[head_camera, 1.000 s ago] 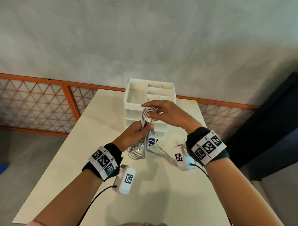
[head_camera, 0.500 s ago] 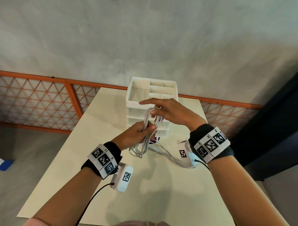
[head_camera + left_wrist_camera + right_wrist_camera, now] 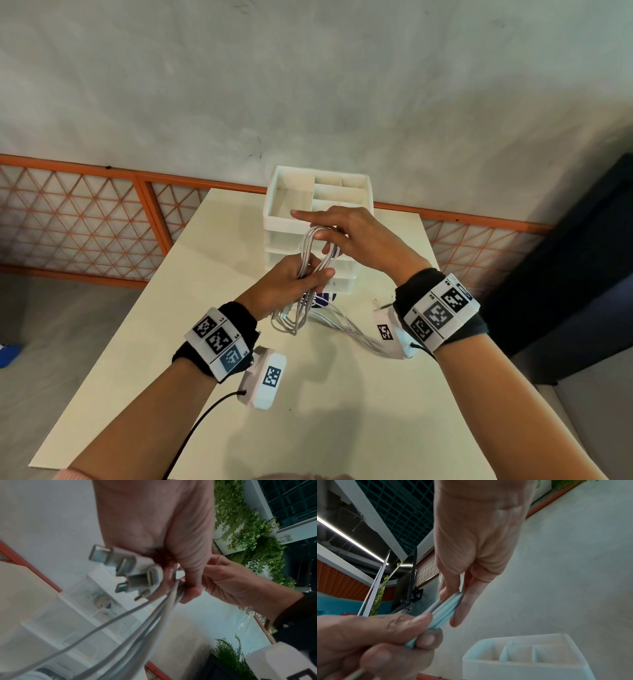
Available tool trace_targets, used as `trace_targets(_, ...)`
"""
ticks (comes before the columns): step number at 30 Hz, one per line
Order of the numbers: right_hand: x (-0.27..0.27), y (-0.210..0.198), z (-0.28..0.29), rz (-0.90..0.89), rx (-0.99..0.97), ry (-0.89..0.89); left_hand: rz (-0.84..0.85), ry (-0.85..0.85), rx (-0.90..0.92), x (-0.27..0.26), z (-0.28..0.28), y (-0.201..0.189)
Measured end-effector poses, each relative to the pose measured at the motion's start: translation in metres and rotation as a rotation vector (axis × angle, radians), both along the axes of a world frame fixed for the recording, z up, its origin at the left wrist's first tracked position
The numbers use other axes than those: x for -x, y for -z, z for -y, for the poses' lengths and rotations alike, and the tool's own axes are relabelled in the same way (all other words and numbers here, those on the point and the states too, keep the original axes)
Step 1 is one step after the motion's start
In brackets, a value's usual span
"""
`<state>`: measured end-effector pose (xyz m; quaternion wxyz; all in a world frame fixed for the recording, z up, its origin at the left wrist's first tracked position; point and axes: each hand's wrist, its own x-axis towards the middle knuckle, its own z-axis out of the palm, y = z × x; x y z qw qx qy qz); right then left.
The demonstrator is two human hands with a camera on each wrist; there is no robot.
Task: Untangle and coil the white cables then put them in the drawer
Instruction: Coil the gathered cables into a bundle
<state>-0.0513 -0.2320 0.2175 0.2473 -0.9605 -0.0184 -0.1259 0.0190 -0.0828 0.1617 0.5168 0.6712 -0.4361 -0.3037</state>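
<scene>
While the white cables are gathered into long loops above the counter, the coiling looks only partly done: several loose strands trail off the bundle across the counter toward the right wrist, so I judge there is length left to wind in. None of this bundle is in the drawer unit yet. That white unit stands at the far end of the counter, just behind the hands, with its divided top tray open to view; the left wrist view shows something pale coiled inside one translucent drawer, though I cannot tell what it is. Still to do, by my reading: take up the trailing strands, tidy the coil, open a drawer and lay the coil inside.

The left hand is clamped round the middle of the bundle, fingers and thumb curled tight, and the plug ends stick out beside its palm in the left wrist view. The right hand holds the top bend of the loops, pinching the strands between thumb and fingers, with the index finger stretched out straight over the drawer unit's rim. Both hands are close together on the same bundle, the right just above the left.
</scene>
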Motion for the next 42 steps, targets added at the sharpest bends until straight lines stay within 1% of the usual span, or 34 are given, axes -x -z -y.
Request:
trace_targets(3,0.000,0.000,0.002,0.006,0.056,-0.012,0.019,0.000,-0.012,-0.001,0.000,0.001)
trace_targets(6,-0.002,0.003,0.001,0.022,0.016,0.040,0.048,0.002,-0.002,0.000,0.000,0.002)
trace_targets(7,-0.002,0.005,0.001,0.026,-0.036,0.051,0.052,0.002,0.000,0.000,0.000,0.003)
trace_targets(9,-0.001,0.006,-0.001,0.030,-0.237,0.085,0.027,-0.013,0.026,0.000,-0.002,0.003)
trace_targets(11,0.001,0.007,-0.003,-0.028,-0.402,0.147,-0.002,-0.043,0.068,0.000,-0.002,0.002)
trace_targets(12,0.002,0.009,-0.004,-0.072,-0.431,0.161,-0.010,-0.055,0.088,0.000,-0.002,0.002)
trace_targets(14,0.002,0.015,-0.009,-0.131,-0.389,0.157,-0.008,-0.073,0.107,-0.002,-0.002,0.002)
trace_targets(16,0.003,0.014,-0.012,-0.154,-0.275,0.172,0.017,-0.083,0.082,-0.002,-0.003,0.002)
trace_targets(18,0.002,0.007,-0.013,-0.195,-0.194,0.190,0.013,-0.053,0.029,-0.001,-0.004,0.001)
trace_targets(20,0.002,-0.001,-0.012,-0.256,-0.181,0.190,-0.024,-0.009,0.001,0.001,-0.004,0.000)
trace_targets(22,0.002,-0.007,-0.010,-0.257,-0.240,0.177,-0.025,-0.006,0.037,0.000,-0.005,-0.002)
trace_targets(24,0.004,-0.006,-0.010,-0.210,-0.407,0.171,-0.044,-0.051,0.112,-0.002,-0.003,-0.005)
trace_targets(25,0.006,-0.001,-0.011,-0.218,-0.484,0.166,-0.077,-0.082,0.157,-0.003,-0.002,-0.006)
trace_targets(27,0.008,0.014,-0.017,-0.336,-0.543,0.085,-0.152,-0.147,0.251,-0.007,0.001,-0.007)
trace_targets(28,0.009,0.026,-0.022,-0.409,-0.550,0.003,-0.179,-0.177,0.286,-0.010,0.002,-0.009)
trace_targets(29,0.008,0.039,-0.025,-0.459,-0.562,-0.067,-0.197,-0.206,0.306,-0.013,0.003,-0.009)
trace_targets(30,0.007,0.049,-0.026,-0.473,-0.580,-0.090,-0.192,-0.235,0.311,-0.016,0.002,-0.009)
trace_targets(33,0.004,0.052,-0.020,-0.391,-0.605,-0.014,-0.101,-0.325,0.320,-0.028,-0.002,-0.006)
trace_targets(37,0.000,0.042,-0.019,-0.275,-0.495,0.071,-0.026,-0.473,0.363,-0.038,-0.004,0.000)
trace_targets(40,-0.007,0.042,-0.039,-0.224,-0.516,0.096,-0.053,-0.547,0.384,-0.036,0.002,0.000)
trace_targets(42,-0.010,0.045,-0.047,-0.203,-0.440,0.074,-0.151,-0.533,0.384,-0.034,0.005,-0.002)
